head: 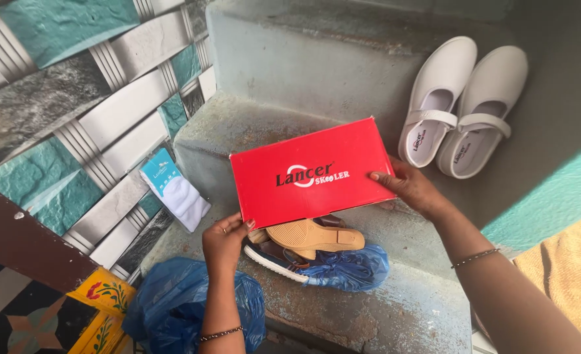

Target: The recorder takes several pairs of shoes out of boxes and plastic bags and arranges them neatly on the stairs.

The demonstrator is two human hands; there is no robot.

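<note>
- Red shoe box [311, 172] held flat and level over the concrete step [402, 308], lid side up, closed as far as can be told.
- Left hand [223, 241] at the box's near left corner — fingers curled under the edge, thumb on top, gripping it.
- Right hand [410, 187] at the right end of the box, fingers wrapped round the side and clamped on it; thin bracelet on each wrist.
- Directly under the box: a tan-soled sandal [317, 237] lying sole up on a dark shoe with a white sole [274, 257], both partly in a blue plastic bag [349, 269] on the step.
- Second blue plastic bag [172, 305], crumpled, just beside the left forearm at the step's lower edge.
- Pair of white strap shoes [461, 108] leaning toes up against the riser, well apart from the box — not touched.
- Packet of white socks [174, 190] propped against the tiled wall [74, 118] to the left, also untouched.
- Judged from the scene: box lifted, not set down; no shoes packed in it that can be seen; contents hidden.
</note>
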